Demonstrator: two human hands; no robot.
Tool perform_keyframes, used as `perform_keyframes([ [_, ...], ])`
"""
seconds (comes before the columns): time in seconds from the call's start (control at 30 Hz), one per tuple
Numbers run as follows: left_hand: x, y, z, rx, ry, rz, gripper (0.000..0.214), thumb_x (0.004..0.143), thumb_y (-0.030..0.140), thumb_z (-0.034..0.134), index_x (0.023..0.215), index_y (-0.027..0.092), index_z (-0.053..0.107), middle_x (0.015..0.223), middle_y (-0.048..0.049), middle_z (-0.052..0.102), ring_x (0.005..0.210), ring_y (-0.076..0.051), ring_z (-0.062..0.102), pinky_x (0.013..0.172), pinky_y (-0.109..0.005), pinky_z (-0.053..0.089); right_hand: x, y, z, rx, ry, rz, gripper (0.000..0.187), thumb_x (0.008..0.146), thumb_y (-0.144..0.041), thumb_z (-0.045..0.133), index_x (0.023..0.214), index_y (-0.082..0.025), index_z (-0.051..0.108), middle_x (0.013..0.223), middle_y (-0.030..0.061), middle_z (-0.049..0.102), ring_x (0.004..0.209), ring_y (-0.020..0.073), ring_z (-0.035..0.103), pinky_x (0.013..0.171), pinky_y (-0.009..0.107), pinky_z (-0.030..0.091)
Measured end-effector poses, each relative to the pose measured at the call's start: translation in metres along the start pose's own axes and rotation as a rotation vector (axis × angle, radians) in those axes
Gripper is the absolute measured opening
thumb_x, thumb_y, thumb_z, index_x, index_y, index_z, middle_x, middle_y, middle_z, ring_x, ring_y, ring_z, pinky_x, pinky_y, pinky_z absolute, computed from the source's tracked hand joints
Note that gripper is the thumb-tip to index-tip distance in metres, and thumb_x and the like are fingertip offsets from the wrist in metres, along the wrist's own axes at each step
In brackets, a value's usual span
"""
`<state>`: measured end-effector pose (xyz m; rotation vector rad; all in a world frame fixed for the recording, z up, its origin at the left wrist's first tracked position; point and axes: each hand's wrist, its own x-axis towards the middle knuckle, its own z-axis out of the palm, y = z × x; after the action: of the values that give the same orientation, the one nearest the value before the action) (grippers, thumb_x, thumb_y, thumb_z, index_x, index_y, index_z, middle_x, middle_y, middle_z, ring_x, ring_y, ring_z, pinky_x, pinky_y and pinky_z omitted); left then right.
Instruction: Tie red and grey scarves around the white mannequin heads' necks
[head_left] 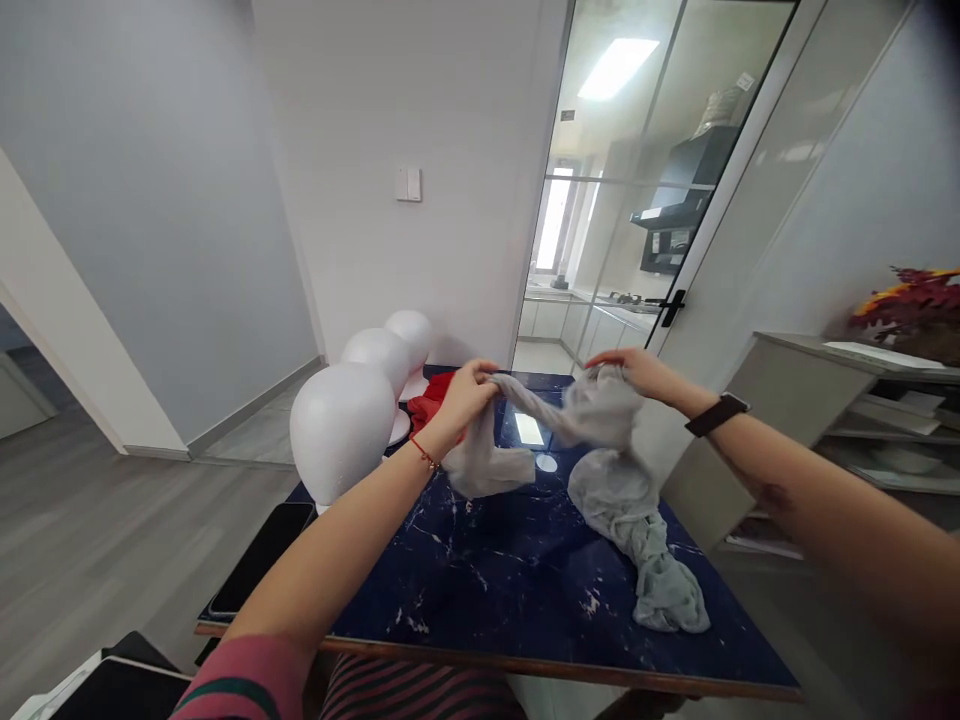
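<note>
A thin pale grey scarf [525, 400] is stretched, partly twisted, above the dark blue marbled table [487, 580]. My left hand [472, 392] is closed on it at the left, with a loose end hanging below. At the right, my right hand [628, 368] grips a bunched part, blurred by motion; its fingers are partly hidden by the fabric. Beneath that hand, crumpled grey-green cloth [645, 545] lies along the table's right side; whether it joins the held scarf I cannot tell. Red cloth [429, 400] lies behind my left hand.
Three white foam heads [341, 430] stand in a row along the table's left side. A black tablet-like object [262, 555] rests at the near left corner. Beyond are a glass door [622, 200] and, at right, a shelf unit [810, 400].
</note>
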<state>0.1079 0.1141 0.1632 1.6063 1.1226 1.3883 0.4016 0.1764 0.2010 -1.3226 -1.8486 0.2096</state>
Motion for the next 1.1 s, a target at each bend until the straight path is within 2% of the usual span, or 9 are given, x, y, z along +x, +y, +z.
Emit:
perform_keyframes([
  [0.1,0.002,-0.028,-0.004,0.291,0.229,0.049,0.033,0.071,0.011,0.05,0.104,0.016,0.05,0.094,-0.0088,0.063,0.088,-0.021,0.061,0.079,-0.034,0.044,-0.004,-0.002,0.013,0.097,-0.014,0.115,0.014,0.068,-0.023,0.06,0.078,-0.016,0.065,0.069,0.0031,0.063,0.064,0.0156,0.056,0.058,0.026,0.042],
  [0.3,-0.012,-0.054,0.021,0.365,-0.158,0.054,0.096,0.043,0.024,0.082,0.127,0.013,0.038,0.13,-0.0208,0.048,0.12,-0.031,0.045,0.096,-0.04,0.037,0.0,-0.068,0.029,0.418,-0.132,0.007,0.027,0.071,-0.026,0.056,0.095,-0.016,0.064,0.064,-0.001,0.056,0.054,0.0091,0.046,0.051,0.022,0.035],
  [0.4,-0.004,-0.047,0.045,0.066,-0.2,0.137,0.068,0.06,0.032,0.073,0.121,0.014,0.047,0.118,-0.0148,0.058,0.107,-0.025,0.054,0.089,-0.037,0.043,0.004,-0.103,0.03,0.361,-0.245,-0.136,0.028,0.071,-0.027,0.058,0.095,-0.017,0.065,0.065,-0.0017,0.055,0.053,0.0081,0.042,0.05,0.022,0.034],
  [0.5,0.016,-0.03,0.039,-0.007,-0.097,0.093,0.021,0.07,0.033,0.062,0.077,0.013,0.061,0.079,-0.0068,0.064,0.076,-0.021,0.059,0.07,-0.035,0.048,0.014,-0.116,0.011,0.307,-0.203,-0.259,0.027,0.069,-0.025,0.06,0.094,-0.016,0.067,0.072,-0.0002,0.058,0.058,0.0082,0.043,0.055,0.023,0.036],
  [0.63,0.033,0.011,0.007,-0.009,0.139,0.196,0.023,0.077,0.037,0.055,0.086,0.017,0.059,0.09,-0.0031,0.06,0.09,-0.018,0.054,0.079,-0.031,0.044,0.019,-0.115,-0.02,0.428,0.02,-0.288,0.027,0.074,-0.021,0.057,0.1,-0.016,0.064,0.067,-0.0031,0.052,0.053,0.0058,0.035,0.051,0.021,0.031],
  [0.77,0.019,0.037,0.014,-0.092,-0.093,0.353,0.077,0.058,0.03,0.077,0.126,0.024,0.043,0.109,-0.0033,0.059,0.097,-0.017,0.056,0.082,-0.028,0.044,0.005,-0.12,-0.014,0.448,-0.202,-0.272,0.025,0.078,-0.021,0.056,0.101,-0.016,0.063,0.057,-0.0064,0.04,0.048,0.0046,0.031,0.046,0.019,0.027],
  [0.87,0.004,0.025,0.031,-0.095,-0.203,0.198,0.048,0.067,0.036,0.07,0.108,0.014,0.059,0.092,-0.006,0.065,0.084,-0.017,0.058,0.076,-0.029,0.045,-0.002,-0.124,-0.002,0.465,-0.273,-0.252,0.023,0.08,-0.022,0.054,0.1,-0.015,0.063,0.053,-0.0076,0.033,0.045,0.004,0.029,0.045,0.018,0.026],
  [1.0,-0.006,-0.005,0.02,-0.117,-0.459,-0.104,0.032,0.07,0.039,0.067,0.085,0.012,0.069,0.085,-0.0087,0.068,0.075,-0.016,0.059,0.068,-0.028,0.046,0.01,-0.115,-0.015,0.527,-0.086,-0.186,0.023,0.085,-0.024,0.051,0.103,-0.014,0.061,0.056,-0.0067,0.034,0.045,0.0038,0.027,0.045,0.018,0.026],
  [1.1,-0.007,-0.01,0.003,-0.185,-0.344,-0.107,0.028,0.066,0.037,0.07,0.08,0.013,0.068,0.08,-0.0055,0.067,0.069,-0.013,0.056,0.064,-0.025,0.045,0.023,-0.102,-0.033,0.571,0.182,-0.145,0.025,0.09,-0.022,0.045,0.111,-0.016,0.055,0.061,-0.005,0.04,0.047,0.0045,0.027,0.048,0.02,0.027],
])
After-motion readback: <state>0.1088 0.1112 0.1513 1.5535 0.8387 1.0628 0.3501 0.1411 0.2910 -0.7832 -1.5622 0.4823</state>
